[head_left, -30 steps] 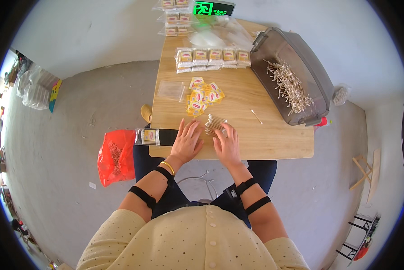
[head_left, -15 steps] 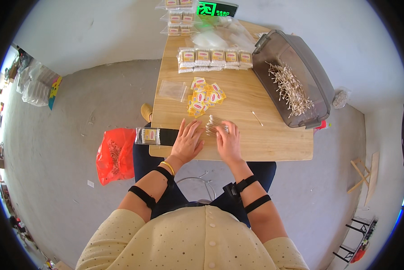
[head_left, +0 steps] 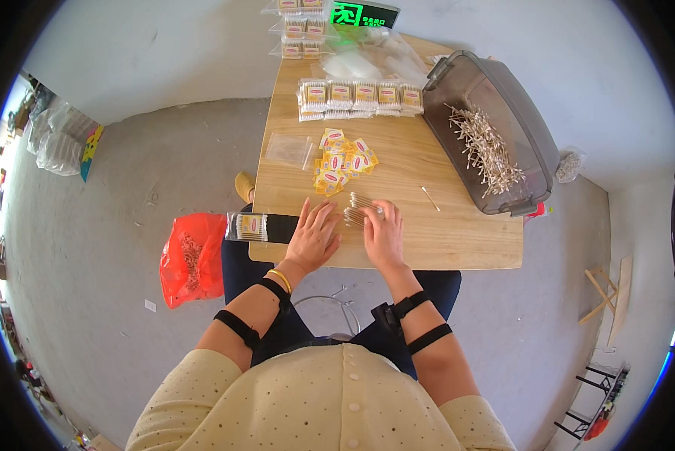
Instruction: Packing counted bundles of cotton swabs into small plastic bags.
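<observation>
A small row of cotton swabs [head_left: 357, 209] lies on the table between my hands, white tips toward the left. My right hand [head_left: 385, 237] is closed over their right ends, its bent fingers hiding part of them. To the left, my left hand [head_left: 313, 239] lies with fingers stretched out close to the swabs, holding nothing. Beyond the fingertips is a loose pile of yellow and white cards [head_left: 340, 162]. One single swab [head_left: 430, 198] lies apart on the right. A clear bag filled with swabs and a card [head_left: 249, 226] sits on a black strip beside my left hand.
A grey plastic bin [head_left: 537, 143] tipped toward me holds many loose swabs [head_left: 484, 150]. Filled swab packs [head_left: 352, 96] stand in rows at the back, near clear plastic bags [head_left: 352, 64]. An unfilled clear bag [head_left: 289, 150] lies left. A red bag [head_left: 192, 259] hangs low left.
My right hand has turned slightly at the swabs, and its fingers have shifted a little. My left hand stays in place.
</observation>
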`<state>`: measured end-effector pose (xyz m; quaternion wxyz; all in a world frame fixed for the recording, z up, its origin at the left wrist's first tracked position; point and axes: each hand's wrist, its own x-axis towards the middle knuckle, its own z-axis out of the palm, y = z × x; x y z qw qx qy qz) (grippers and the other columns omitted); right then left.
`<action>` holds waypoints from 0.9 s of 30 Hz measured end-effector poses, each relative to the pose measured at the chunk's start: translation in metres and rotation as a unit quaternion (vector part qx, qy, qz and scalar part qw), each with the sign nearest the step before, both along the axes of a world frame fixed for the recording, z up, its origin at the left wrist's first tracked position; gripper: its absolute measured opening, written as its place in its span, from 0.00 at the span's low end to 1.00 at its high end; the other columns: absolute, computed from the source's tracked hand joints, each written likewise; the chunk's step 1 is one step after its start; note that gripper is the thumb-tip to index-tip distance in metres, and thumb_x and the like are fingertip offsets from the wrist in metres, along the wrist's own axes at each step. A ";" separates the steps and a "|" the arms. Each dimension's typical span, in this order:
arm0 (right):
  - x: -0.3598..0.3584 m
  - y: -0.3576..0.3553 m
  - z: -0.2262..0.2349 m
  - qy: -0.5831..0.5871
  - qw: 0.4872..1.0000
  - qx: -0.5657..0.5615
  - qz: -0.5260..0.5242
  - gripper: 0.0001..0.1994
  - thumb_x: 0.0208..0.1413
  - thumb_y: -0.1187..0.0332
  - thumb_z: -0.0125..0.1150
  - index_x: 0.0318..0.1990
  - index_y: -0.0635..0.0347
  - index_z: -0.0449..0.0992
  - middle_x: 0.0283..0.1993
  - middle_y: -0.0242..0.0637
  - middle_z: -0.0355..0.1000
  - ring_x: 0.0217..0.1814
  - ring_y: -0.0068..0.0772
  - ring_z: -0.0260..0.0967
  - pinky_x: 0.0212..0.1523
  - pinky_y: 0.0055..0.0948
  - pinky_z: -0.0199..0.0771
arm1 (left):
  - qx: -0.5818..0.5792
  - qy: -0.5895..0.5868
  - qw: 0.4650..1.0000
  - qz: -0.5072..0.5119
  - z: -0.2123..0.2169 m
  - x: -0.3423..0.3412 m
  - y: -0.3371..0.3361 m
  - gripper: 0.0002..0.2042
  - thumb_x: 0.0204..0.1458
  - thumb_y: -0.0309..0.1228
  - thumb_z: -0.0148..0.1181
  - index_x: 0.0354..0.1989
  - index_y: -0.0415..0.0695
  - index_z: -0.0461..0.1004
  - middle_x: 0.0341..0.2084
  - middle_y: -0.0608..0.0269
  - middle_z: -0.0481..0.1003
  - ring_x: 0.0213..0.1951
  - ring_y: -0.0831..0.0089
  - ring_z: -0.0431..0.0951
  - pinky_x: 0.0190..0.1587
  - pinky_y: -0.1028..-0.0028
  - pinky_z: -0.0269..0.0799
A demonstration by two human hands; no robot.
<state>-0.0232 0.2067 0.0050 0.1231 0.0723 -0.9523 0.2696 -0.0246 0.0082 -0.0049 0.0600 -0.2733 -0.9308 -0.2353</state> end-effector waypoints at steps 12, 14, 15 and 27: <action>-0.007 0.002 -0.002 -0.015 1.000 0.008 -0.012 0.10 0.56 0.74 0.59 0.44 0.51 0.79 0.54 0.38 0.67 0.62 0.46 0.63 0.58 0.47 0.65 | -0.001 0.007 1.000 0.001 0.000 -0.001 0.000 0.21 0.58 0.39 0.56 0.58 0.45 0.70 0.63 0.57 0.64 0.70 0.60 0.59 0.76 0.50 0.40; -0.011 0.003 -0.001 -0.001 1.000 0.009 -0.015 0.10 0.55 0.74 0.59 0.44 0.51 0.80 0.54 0.38 0.67 0.62 0.46 0.63 0.58 0.47 0.65 | 0.000 0.008 1.000 0.002 0.000 -0.001 0.000 0.21 0.58 0.39 0.56 0.58 0.45 0.70 0.63 0.57 0.64 0.70 0.60 0.59 0.76 0.50 0.41; -0.012 0.003 -0.001 0.012 1.000 0.009 -0.018 0.10 0.55 0.74 0.59 0.43 0.51 0.80 0.54 0.38 0.68 0.61 0.46 0.63 0.57 0.47 0.65 | 0.003 0.009 1.000 0.001 -0.001 -0.001 0.000 0.21 0.58 0.39 0.56 0.58 0.46 0.70 0.63 0.57 0.64 0.70 0.60 0.59 0.76 0.50 0.41; -0.019 0.004 -0.002 -0.022 0.999 0.022 -0.014 0.08 0.54 0.75 0.60 0.40 0.50 0.80 0.52 0.35 0.67 0.60 0.44 0.64 0.56 0.46 0.64 | -0.001 0.011 1.000 0.004 -0.004 -0.001 0.000 0.21 0.58 0.39 0.56 0.59 0.46 0.70 0.62 0.58 0.65 0.70 0.60 0.58 0.76 0.50 0.41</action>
